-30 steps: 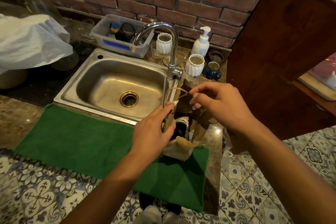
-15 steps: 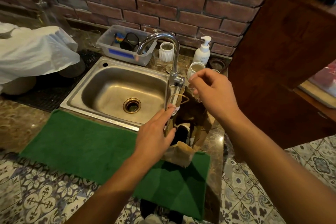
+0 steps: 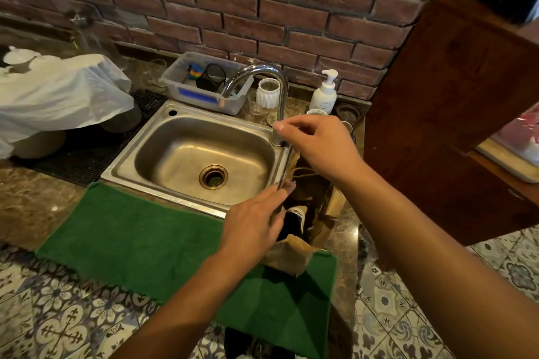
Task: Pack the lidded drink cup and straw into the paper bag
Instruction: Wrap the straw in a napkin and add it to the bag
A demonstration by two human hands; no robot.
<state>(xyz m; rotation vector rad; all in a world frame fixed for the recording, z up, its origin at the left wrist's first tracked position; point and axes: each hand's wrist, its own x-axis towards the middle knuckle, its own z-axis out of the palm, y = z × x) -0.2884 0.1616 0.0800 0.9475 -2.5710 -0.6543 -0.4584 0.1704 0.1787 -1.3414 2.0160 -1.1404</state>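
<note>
A brown paper bag (image 3: 291, 253) stands open on the counter, right of the sink, its base on a green towel (image 3: 151, 245). Inside it I see a dark cup (image 3: 293, 223) with a pale band at its top. My left hand (image 3: 253, 227) pinches the bag's left wall near the mouth. A twine handle (image 3: 306, 172) lies over the opening. My right hand (image 3: 318, 146) hovers above the bag beside the tap, thumb and forefinger pressed together. I cannot make out a straw or anything else between those fingers.
The steel sink (image 3: 140, 151) and its curved tap (image 3: 280, 102) are just left of the bag. Behind are a clear tub (image 3: 198, 96), white cups, a soap pump bottle (image 3: 323, 93) and a brick wall. A wooden cabinet (image 3: 455, 131) stands close on the right.
My right hand has risen from the bag's mouth to tap height, fingers still pinched. My left hand has kept its hold on the bag's wall. The view has shifted slightly.
</note>
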